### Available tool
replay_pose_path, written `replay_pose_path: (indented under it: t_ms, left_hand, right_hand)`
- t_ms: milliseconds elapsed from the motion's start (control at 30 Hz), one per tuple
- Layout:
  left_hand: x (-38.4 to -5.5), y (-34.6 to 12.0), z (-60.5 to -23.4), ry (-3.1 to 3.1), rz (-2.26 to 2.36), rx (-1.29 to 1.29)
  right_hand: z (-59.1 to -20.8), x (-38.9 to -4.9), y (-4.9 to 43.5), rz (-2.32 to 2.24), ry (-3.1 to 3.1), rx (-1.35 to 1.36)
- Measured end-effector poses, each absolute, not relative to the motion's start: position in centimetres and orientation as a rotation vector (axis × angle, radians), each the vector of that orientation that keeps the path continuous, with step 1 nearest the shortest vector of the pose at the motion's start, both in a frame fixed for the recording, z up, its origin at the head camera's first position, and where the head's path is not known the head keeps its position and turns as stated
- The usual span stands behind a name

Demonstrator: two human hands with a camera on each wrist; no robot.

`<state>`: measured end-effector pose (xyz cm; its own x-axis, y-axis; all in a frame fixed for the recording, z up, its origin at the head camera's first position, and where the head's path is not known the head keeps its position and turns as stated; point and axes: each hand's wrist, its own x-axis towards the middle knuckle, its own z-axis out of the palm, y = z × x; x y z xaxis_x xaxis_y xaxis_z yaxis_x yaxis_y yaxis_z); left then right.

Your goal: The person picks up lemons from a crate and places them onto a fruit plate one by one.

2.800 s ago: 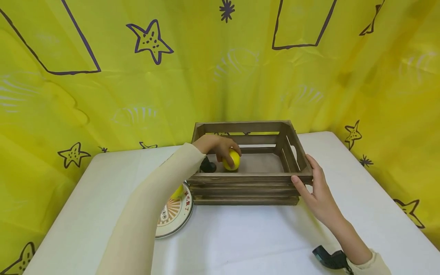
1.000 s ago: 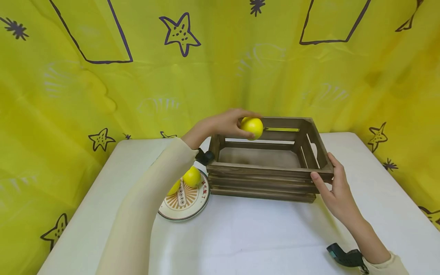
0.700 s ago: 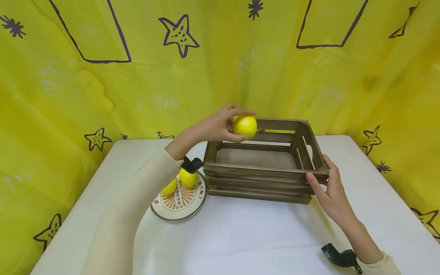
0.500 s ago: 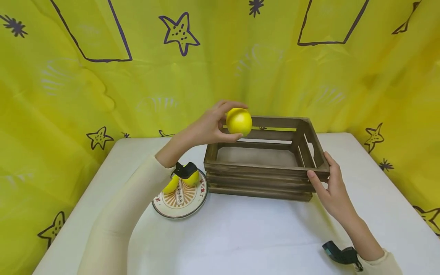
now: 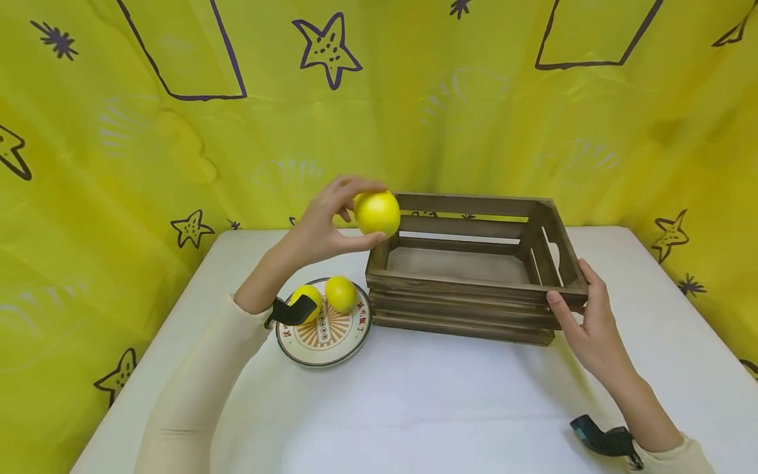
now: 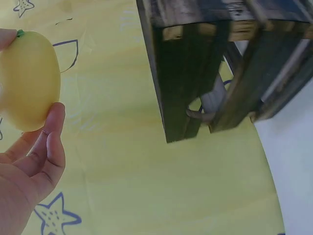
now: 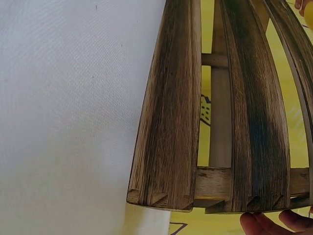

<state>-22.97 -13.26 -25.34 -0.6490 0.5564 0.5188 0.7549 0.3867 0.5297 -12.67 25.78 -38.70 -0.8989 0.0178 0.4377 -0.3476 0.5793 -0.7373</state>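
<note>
My left hand [image 5: 314,230] holds a yellow lemon [image 5: 378,214] between thumb and fingers, raised over the left end of a brown wooden slatted crate [image 5: 462,303]. In the left wrist view, the lemon [image 6: 32,81] looks oval, with a small green stem at its top. My right hand [image 5: 592,332] grips the crate's right end, thumb on the front corner and fingers around the side. Those fingertips [image 7: 252,224] show at the bottom of the right wrist view. The visible floor of the crate is bare.
Left of the crate sits a round patterned plate [image 5: 322,357] bearing two yellow lemons, one [image 5: 341,294] beside the other [image 5: 308,301]. A white tablecloth [image 5: 414,408] covers the table. Behind hangs a yellow curtain [image 5: 403,131] with starfish drawings.
The left hand has lifted the lemon out of the crate and carried it leftward, toward the plate's side. Both lemons on the plate now show. The right hand has kept its grip on the crate.
</note>
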Motion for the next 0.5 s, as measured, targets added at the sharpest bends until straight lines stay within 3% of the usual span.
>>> replay_pose_path:
  t_ms: [500]
  left_hand:
    - [-18.0, -18.6, -29.9, -2.390, -1.208, -0.977]
  right_hand:
    - [-38.5, -12.8, 25.9, 1.239, -2.394, 0.282]
